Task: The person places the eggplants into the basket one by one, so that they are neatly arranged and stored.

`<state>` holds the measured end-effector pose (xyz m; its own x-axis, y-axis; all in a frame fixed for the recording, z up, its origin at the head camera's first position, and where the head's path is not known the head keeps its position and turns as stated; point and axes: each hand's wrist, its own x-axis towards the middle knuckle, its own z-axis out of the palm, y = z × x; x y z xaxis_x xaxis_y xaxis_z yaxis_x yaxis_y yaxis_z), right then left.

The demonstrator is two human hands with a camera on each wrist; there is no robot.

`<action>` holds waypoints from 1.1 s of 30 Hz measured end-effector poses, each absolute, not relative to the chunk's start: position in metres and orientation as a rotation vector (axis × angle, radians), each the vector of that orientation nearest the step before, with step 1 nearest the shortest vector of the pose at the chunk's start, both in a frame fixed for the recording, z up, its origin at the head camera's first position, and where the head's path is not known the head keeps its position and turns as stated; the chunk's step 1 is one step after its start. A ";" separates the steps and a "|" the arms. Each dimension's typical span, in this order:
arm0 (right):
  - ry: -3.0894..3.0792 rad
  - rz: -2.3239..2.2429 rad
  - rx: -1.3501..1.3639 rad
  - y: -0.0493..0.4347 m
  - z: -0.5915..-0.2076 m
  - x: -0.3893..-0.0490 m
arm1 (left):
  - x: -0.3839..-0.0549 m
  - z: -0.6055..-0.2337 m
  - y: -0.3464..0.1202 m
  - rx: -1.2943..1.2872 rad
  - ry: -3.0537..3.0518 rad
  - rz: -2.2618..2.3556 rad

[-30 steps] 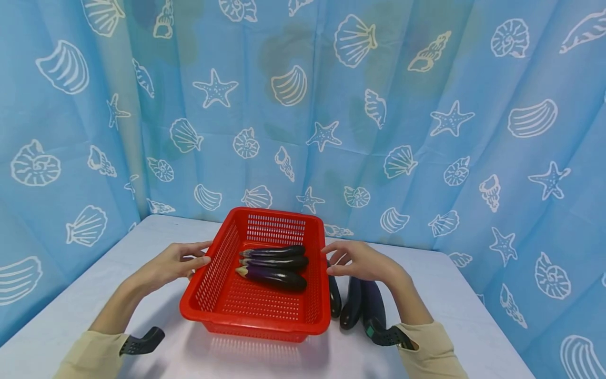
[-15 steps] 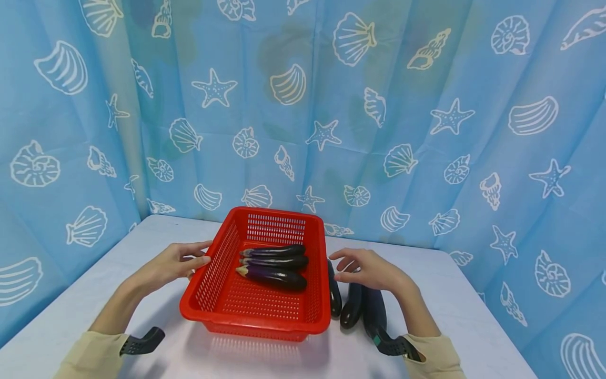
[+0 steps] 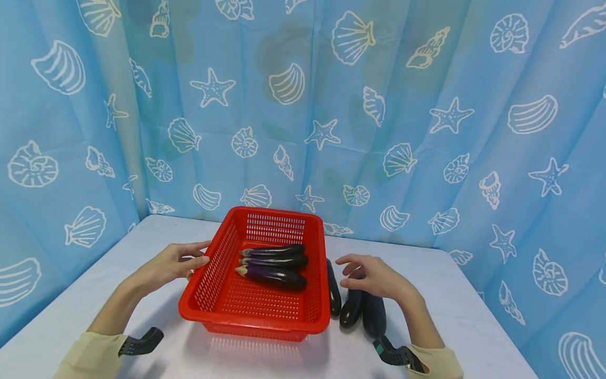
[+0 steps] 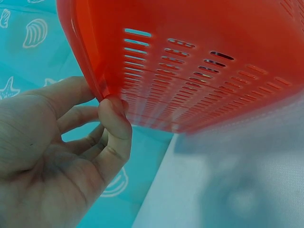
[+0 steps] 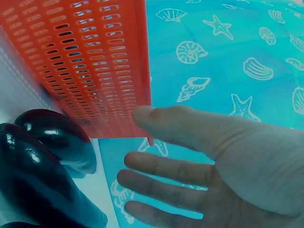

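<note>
A red plastic basket (image 3: 251,320) with slotted walls stands on the table, three dark purple eggplants (image 3: 274,278) lying side by side in it. At its left rim, my left hand (image 3: 165,267) pinches the edge between thumb and fingers, as the left wrist view shows close up. My right hand (image 3: 376,276) holds nothing. It hovers to the right of the basket, over three more eggplants (image 3: 350,313) on the table. In the right wrist view the fingers (image 5: 166,168) are stretched out, and two glossy eggplants (image 5: 38,185) appear at lower left.
A white cloth covers the table (image 3: 156,231). Behind it and along both sides hangs a blue curtain (image 3: 303,121) printed with white shells and starfish. Each wrist wears a black strap mount (image 3: 142,342).
My right hand has come away from the basket's right rim and moved right, over the loose eggplants. The left hand and basket have stayed put.
</note>
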<state>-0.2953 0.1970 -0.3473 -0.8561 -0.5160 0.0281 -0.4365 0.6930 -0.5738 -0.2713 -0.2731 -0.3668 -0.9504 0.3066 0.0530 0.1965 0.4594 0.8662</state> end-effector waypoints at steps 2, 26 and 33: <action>2.787 -0.883 -0.743 0.198 -0.348 -0.295 | -0.272 -0.367 -0.273 0.450 2.584 1.514; 2.877 -0.773 -0.435 0.211 -0.353 -0.293 | -0.270 -0.364 -0.274 0.456 2.593 1.496; 2.873 -0.709 -0.392 0.217 -0.356 -0.292 | -0.270 -0.365 -0.273 0.443 2.589 1.502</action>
